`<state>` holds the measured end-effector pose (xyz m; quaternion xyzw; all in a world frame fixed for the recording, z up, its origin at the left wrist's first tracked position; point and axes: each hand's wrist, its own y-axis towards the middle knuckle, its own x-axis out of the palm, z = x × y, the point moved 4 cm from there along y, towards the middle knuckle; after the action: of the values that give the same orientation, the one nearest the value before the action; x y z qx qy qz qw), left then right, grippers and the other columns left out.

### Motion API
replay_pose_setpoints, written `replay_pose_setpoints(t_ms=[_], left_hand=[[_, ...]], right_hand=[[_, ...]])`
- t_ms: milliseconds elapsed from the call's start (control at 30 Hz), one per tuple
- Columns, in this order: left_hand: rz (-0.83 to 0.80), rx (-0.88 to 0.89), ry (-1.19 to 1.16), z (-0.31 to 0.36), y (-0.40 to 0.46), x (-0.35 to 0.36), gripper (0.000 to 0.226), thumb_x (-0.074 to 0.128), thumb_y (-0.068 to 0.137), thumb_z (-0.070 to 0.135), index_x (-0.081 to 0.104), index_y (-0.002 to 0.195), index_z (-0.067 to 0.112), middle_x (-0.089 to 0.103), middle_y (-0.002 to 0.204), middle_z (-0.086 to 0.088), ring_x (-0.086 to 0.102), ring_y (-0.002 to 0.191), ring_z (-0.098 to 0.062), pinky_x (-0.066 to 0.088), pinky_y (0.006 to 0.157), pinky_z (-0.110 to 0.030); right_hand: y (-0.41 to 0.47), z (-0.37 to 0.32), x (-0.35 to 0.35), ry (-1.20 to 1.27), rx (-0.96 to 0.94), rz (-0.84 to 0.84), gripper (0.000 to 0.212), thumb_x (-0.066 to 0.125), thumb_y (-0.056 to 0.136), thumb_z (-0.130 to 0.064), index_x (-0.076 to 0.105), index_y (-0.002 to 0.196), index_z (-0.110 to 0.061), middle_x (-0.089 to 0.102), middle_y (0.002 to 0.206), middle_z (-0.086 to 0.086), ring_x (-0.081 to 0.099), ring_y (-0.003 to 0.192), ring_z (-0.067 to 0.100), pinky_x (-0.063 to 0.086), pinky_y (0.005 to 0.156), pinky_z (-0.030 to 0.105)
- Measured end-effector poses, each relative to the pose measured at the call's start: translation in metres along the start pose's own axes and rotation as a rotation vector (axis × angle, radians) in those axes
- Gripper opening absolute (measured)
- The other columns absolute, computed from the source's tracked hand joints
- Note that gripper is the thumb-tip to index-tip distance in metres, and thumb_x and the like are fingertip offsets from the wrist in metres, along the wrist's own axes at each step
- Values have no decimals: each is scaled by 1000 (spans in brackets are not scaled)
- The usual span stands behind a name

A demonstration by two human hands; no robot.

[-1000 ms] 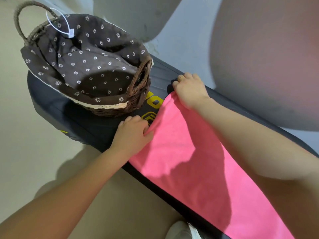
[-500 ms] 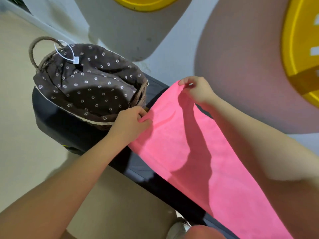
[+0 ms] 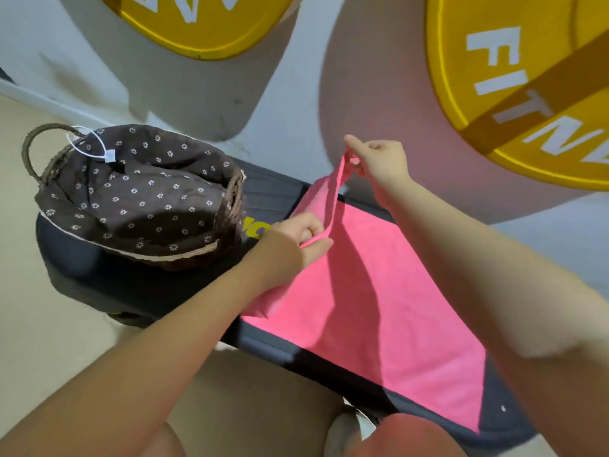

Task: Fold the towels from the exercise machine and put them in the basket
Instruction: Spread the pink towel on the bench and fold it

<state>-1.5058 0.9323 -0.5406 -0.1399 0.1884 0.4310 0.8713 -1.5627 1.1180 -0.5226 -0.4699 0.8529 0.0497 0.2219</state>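
Note:
A pink towel [image 3: 379, 301] lies along the black deck of the exercise machine [image 3: 273, 192]. My right hand [image 3: 379, 159] pinches the towel's far right corner and holds it lifted above the deck. My left hand [image 3: 293, 239] grips the far left corner, lower, just above the deck. The far edge of the towel hangs bunched between the two hands. A woven basket [image 3: 235, 199] with a brown flower-print lining stands on the deck's far left end, with no towels visible inside it.
A grey wall with large yellow round signs [image 3: 534, 94] rises right behind the machine. Beige floor [image 3: 39, 324] lies to the left and in front. My knees and a shoe [image 3: 346, 430] show at the bottom edge.
Both hands have lifted the towel's far corners off the deck. The right hand rose higher and the far edge folded up between the hands. The view tilted up toward the wall.

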Motion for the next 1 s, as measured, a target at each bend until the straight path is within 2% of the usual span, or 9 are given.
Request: replay_pose_setpoints(t_ms=[133,267,367,533,633,733,800,867,1000], left_hand=[[-240,57,0,13,6,69,30,58,88,12,39,68,26,34,48,7,30,43,-4,26,48,-16],[-420,99,-66,34,6,131,20,54,90,14,46,76,26,36,54,5,31,44,-4,28,47,-17],[-560,121,-28,47,1,175,8,52,91,12,51,87,20,38,53,5,35,42,-3,31,46,-14],[-687,139,-55,58,-8,233,6,51,91,13,55,93,17,38,52,7,36,43,-3,30,48,-15],[-773,163,-23,62,-15,256,17,50,93,16,54,109,16,44,57,7,41,45,0,31,48,-11],[-872,171,133,52,-14,263,44,48,94,31,36,136,28,65,87,6,57,75,-2,44,69,-15],[-763,198,249,33,6,257,44,42,96,32,32,138,29,68,99,-2,63,85,-20,51,78,-36],[-552,263,380,14,40,245,36,38,96,25,42,132,22,66,106,-7,62,92,-30,50,82,-42],[-207,366,543,-1,108,212,39,33,88,9,56,119,6,56,119,-17,54,106,-36,45,91,-45]], right_hand=[[-20,51,-60,-235,47,160,45,61,84,-36,67,73,8,64,72,25,52,63,23,44,68,33],[-42,103,-115,-72,175,258,36,66,81,-35,61,59,-7,51,58,11,42,53,11,37,59,23],[-54,141,-149,122,248,267,30,69,79,-27,57,59,-9,47,58,10,43,57,17,40,62,31],[-67,187,-188,315,322,254,28,60,88,-18,52,61,-13,48,51,0,45,44,7,42,53,19],[-68,208,-201,433,373,290,27,51,90,-8,54,64,-9,54,52,-2,50,44,4,49,54,16],[-69,227,-198,357,449,250,26,51,89,-9,49,64,-14,46,61,4,45,54,14,44,57,26],[-67,242,-196,220,522,299,25,55,85,-18,47,61,-16,44,63,9,44,58,19,46,59,35],[-62,250,-197,78,545,384,25,58,78,-30,49,60,-15,47,64,12,46,62,21,50,64,44],[-52,242,-193,-97,488,360,32,63,82,-26,45,58,-15,45,60,6,43,60,20,35,58,29]])
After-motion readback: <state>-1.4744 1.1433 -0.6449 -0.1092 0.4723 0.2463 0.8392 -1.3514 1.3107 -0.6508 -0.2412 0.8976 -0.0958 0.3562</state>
